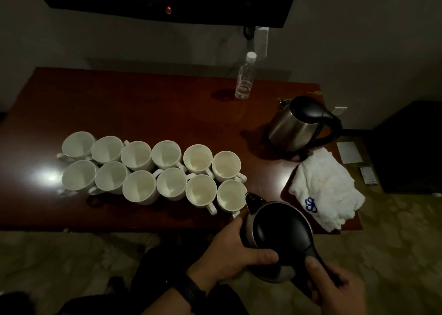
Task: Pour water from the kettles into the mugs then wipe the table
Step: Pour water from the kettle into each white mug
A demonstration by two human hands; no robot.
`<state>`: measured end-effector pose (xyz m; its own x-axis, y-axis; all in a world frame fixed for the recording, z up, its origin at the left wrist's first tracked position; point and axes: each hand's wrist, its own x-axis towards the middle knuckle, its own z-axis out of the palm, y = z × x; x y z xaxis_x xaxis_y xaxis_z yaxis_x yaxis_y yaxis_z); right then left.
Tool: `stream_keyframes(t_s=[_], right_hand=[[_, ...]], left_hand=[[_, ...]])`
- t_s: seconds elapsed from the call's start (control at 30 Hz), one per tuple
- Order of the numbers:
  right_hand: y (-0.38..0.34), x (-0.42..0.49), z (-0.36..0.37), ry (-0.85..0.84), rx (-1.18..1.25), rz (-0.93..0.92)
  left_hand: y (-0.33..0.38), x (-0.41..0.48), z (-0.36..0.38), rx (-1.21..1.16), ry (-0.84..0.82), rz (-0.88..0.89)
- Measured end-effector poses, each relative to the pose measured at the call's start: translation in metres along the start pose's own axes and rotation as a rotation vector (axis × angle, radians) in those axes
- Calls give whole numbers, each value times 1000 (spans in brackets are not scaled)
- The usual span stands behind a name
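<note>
Steel and black plastic, the kettle (pixel 275 233) hangs over the table's (pixel 143 104) near edge. Your right hand (pixel 334 288) curls round its handle, your left hand (pixel 229 247) cups the smooth body, and the spout is just beside the nearest mug (pixel 230 195). Expect weight if it is full, and a slippery wall, so trust the handle. The lid hides the water level, and dim light blurs what the other mugs (pixel 136 158) hold.

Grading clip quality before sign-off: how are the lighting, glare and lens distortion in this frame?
Head view: dim and underexposed overall; strong glare on the table just left of the mugs, a fainter sheen beside the cloth; the wide-angle lens skews the table's outline; fine detail is soft throughout.
</note>
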<state>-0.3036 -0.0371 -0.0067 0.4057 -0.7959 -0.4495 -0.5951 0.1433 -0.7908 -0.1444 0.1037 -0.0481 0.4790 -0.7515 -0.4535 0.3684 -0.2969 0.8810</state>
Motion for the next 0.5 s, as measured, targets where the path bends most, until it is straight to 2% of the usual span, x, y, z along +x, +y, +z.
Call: stream_keyframes(t_s=[0.23, 0.5], right_hand=[[-16, -5, 5, 19, 112, 114], [-19, -5, 11, 1, 84, 87]], left_hand=[[-4, 0, -1, -30, -2, -20], [-7, 6, -7, -46, -11, -38]])
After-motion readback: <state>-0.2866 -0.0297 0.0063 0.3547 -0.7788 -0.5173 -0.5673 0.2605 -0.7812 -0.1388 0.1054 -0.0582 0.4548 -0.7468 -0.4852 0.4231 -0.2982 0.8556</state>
